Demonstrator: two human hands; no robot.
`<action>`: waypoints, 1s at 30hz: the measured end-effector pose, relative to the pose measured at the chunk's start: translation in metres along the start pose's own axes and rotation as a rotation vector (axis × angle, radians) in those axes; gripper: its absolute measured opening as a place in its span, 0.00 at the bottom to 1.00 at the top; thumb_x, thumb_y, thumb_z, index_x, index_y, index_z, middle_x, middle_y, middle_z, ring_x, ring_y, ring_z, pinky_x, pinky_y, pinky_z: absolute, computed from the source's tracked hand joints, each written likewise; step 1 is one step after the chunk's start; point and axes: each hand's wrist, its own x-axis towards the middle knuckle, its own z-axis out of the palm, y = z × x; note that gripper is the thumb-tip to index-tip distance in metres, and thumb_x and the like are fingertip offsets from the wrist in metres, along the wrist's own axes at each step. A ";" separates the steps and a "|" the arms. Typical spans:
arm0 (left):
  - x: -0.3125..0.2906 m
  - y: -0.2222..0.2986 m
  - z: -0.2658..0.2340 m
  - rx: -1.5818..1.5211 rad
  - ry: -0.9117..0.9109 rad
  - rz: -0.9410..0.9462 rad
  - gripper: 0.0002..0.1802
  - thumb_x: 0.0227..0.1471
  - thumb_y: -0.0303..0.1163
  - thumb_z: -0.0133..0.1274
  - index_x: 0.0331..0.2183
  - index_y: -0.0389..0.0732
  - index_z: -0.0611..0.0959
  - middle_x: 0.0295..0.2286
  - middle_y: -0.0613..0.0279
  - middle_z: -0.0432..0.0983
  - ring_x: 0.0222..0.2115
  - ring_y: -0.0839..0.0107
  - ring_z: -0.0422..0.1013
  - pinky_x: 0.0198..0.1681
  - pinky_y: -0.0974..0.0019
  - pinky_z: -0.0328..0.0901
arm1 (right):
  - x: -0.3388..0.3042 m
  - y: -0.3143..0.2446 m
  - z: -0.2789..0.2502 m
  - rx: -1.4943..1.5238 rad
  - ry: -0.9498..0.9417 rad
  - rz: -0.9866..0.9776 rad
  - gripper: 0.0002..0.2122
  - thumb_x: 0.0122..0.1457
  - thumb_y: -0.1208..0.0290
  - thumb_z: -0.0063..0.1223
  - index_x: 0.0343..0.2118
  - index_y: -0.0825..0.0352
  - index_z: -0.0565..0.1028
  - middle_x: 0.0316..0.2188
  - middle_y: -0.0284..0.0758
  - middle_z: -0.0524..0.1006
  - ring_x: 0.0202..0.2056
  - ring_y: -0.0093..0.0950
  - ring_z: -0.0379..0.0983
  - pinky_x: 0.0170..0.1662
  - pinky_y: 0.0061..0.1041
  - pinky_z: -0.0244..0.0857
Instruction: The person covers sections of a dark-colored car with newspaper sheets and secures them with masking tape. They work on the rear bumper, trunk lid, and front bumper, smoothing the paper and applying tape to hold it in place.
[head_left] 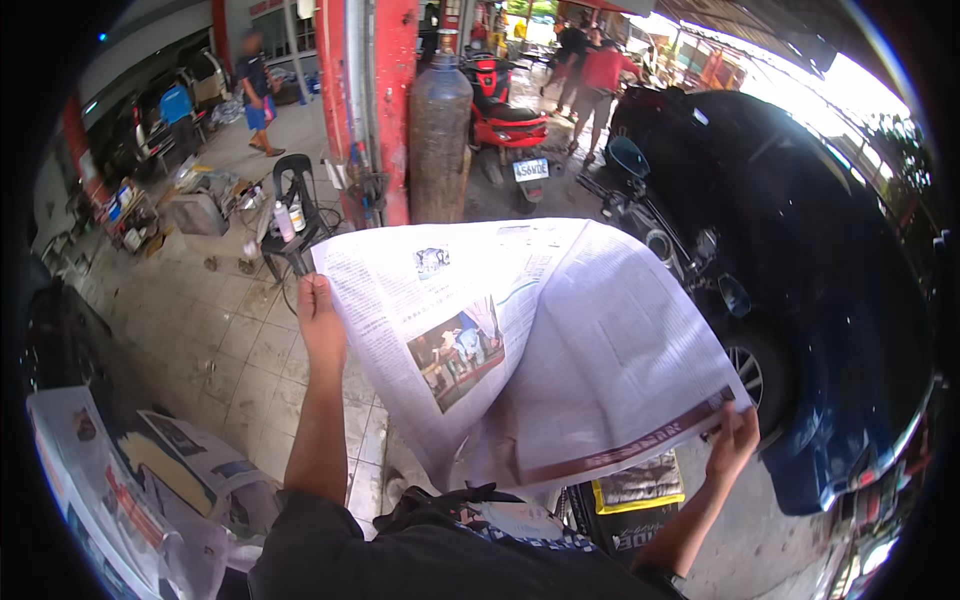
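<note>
A double-page newspaper sheet [530, 350] is being held spread in mid-air before the torso, above the tiled floor [235, 345]. Its upper left corner is being pinched by the fingers of the left hand [318, 300], closed together on the paper; its lower right edge is being gripped by the fingers of the right hand [733, 435], likewise clamped on it. Between the two grips the sheet is being left unsupported, and a deep diagonal fold is being formed down its middle.

A tear is probably being risked at either pinch, should the hands be pulled apart unevenly on such thin paper. A stray crease may also be invited by the sagging middle, or the sheet could be flipped over by a draught from the open side.

Just below the lower edge, a yellow-edged item [640, 487] is being partly covered. At lower left, more printed sheets [75, 450] are being shown. Farther out, a pink bottle [284, 222] is being supported by a black plastic chair [318, 219], while the background is being filled by a gas cylinder [441, 140], a red scooter [507, 118] and a dark blue car [810, 250].
</note>
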 end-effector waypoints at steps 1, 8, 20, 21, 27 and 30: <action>0.006 0.007 -0.016 0.019 0.064 0.056 0.13 0.71 0.38 0.44 0.40 0.38 0.75 0.34 0.68 0.71 0.36 0.78 0.64 0.45 0.72 0.61 | 0.003 0.001 -0.009 -0.087 0.056 -0.022 0.06 0.67 0.69 0.58 0.38 0.67 0.77 0.25 0.22 0.73 0.25 0.11 0.60 0.27 0.14 0.54; 0.025 0.058 -0.105 0.091 0.435 0.563 0.08 0.71 0.33 0.44 0.42 0.38 0.72 0.32 0.70 0.67 0.34 0.79 0.61 0.41 0.75 0.58 | 0.015 -0.025 -0.059 -0.465 1.031 -0.485 0.16 0.70 0.60 0.54 0.36 0.73 0.77 0.25 0.31 0.75 0.28 0.20 0.69 0.32 0.21 0.66; 0.085 0.069 -0.187 0.628 0.355 0.407 0.09 0.68 0.32 0.48 0.39 0.36 0.78 0.27 0.56 0.77 0.26 0.69 0.69 0.35 0.65 0.68 | 0.175 -0.005 -0.076 -1.060 0.467 -0.467 0.12 0.71 0.60 0.47 0.40 0.62 0.80 0.35 0.45 0.80 0.38 0.46 0.78 0.37 0.41 0.70; 0.083 0.072 -0.191 0.692 0.370 0.371 0.09 0.67 0.32 0.49 0.40 0.37 0.79 0.29 0.48 0.79 0.28 0.65 0.74 0.37 0.63 0.69 | 0.188 0.034 -0.079 -1.137 0.314 -0.512 0.12 0.70 0.60 0.47 0.38 0.63 0.79 0.34 0.46 0.78 0.37 0.48 0.77 0.37 0.44 0.68; 0.038 0.123 -0.198 0.899 0.327 0.385 0.14 0.65 0.37 0.54 0.43 0.36 0.83 0.32 0.42 0.81 0.32 0.59 0.81 0.39 0.63 0.71 | 0.210 0.282 -0.068 -1.241 -0.200 0.054 0.17 0.65 0.56 0.48 0.43 0.64 0.80 0.38 0.45 0.82 0.38 0.45 0.79 0.41 0.45 0.72; 0.020 0.155 -0.186 0.798 0.249 0.424 0.15 0.66 0.38 0.54 0.41 0.33 0.82 0.26 0.58 0.78 0.28 0.80 0.68 0.36 0.73 0.66 | 0.207 0.393 -0.044 -1.447 -0.393 -0.179 0.16 0.66 0.59 0.45 0.45 0.64 0.80 0.38 0.47 0.82 0.37 0.46 0.81 0.41 0.45 0.75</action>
